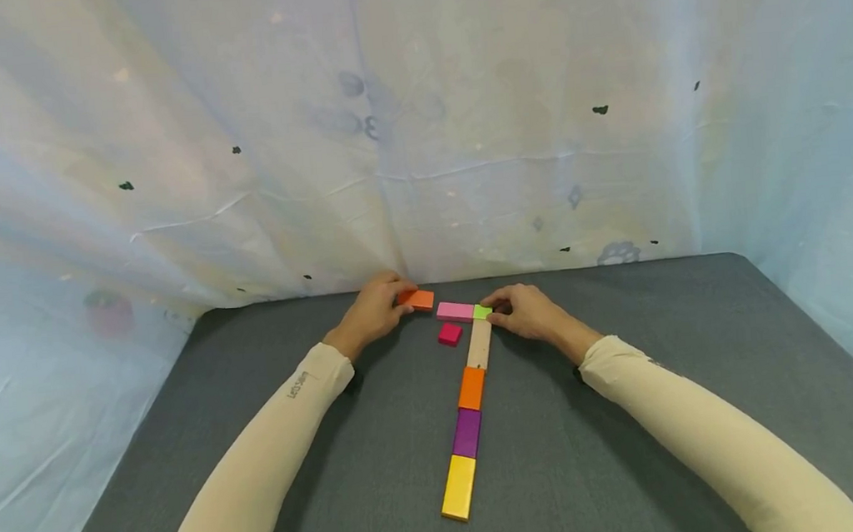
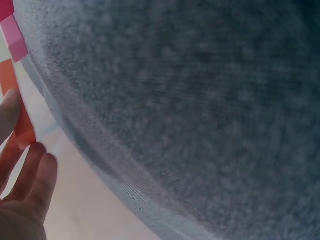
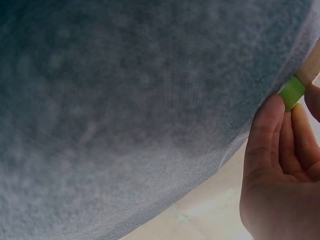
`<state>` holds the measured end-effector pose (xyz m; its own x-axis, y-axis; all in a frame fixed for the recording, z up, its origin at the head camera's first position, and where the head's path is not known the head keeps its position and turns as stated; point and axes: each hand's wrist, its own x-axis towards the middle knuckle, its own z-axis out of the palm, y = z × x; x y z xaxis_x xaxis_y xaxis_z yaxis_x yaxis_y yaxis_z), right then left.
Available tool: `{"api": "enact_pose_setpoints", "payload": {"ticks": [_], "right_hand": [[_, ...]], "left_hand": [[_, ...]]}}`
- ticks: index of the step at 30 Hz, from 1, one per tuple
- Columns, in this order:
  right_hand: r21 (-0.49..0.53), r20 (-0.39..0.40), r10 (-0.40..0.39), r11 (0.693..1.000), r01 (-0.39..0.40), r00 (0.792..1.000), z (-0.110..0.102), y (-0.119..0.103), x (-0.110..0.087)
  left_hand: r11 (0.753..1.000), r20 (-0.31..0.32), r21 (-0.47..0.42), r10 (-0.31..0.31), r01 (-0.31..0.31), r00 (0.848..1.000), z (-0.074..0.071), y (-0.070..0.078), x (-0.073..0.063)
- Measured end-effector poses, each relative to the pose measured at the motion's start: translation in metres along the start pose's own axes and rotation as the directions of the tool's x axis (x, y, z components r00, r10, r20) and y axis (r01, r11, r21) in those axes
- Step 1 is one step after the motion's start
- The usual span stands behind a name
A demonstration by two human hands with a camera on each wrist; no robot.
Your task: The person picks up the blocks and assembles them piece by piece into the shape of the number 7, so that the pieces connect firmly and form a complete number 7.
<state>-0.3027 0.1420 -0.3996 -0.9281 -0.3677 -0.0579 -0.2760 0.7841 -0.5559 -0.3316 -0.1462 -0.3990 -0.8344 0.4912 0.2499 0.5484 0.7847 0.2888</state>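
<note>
In the head view my left hand [image 1: 377, 310] pinches an orange block [image 1: 418, 300] between thumb and fingers near the far table edge. The left wrist view shows the thumb on one face of that orange block [image 2: 24, 125]. My right hand [image 1: 531, 314] holds a small light green block [image 1: 483, 312] by thumb and fingertips. That block touches a pink block [image 1: 455, 311] on its left and a bare wooden block [image 1: 479, 344] on its near side. A red block [image 1: 450, 334] lies apart, just nearer than the pink one.
From the wooden block a row runs toward me: an orange block [image 1: 471, 388], a purple block [image 1: 466, 432] and a yellow block [image 1: 459, 487], end to end. Everything lies on a dark grey table [image 1: 602, 486]. Pale translucent sheeting [image 1: 461, 130] hangs behind it and at both sides.
</note>
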Motion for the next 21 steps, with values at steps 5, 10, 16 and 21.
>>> {"api": "enact_pose_setpoints", "payload": {"ticks": [5,10,16,21], "right_hand": [[-0.009,-0.007,-0.005,1.0,0.005,1.0,-0.0014,-0.0004,0.0005],[-0.009,-0.006,-0.003,1.0,0.003,1.0,0.0006,0.0,0.0008],[-0.004,-0.011,-0.003,1.0,0.003,1.0,0.0018,0.0,0.0007],[-0.003,-0.017,-0.003,1.0,0.003,1.0,0.0018,-0.0007,0.0009]], "left_hand": [[1.0,0.017,0.017,0.023,-0.024,1.0,0.0023,0.0018,-0.0004],[1.0,0.034,0.018,0.019,-0.019,0.999,0.0039,0.001,0.0002],[1.0,0.061,0.008,-0.003,0.003,0.998,0.0046,0.0001,0.0024],[1.0,0.091,-0.01,-0.024,0.025,0.996,0.0048,-0.0016,0.0049]]}}
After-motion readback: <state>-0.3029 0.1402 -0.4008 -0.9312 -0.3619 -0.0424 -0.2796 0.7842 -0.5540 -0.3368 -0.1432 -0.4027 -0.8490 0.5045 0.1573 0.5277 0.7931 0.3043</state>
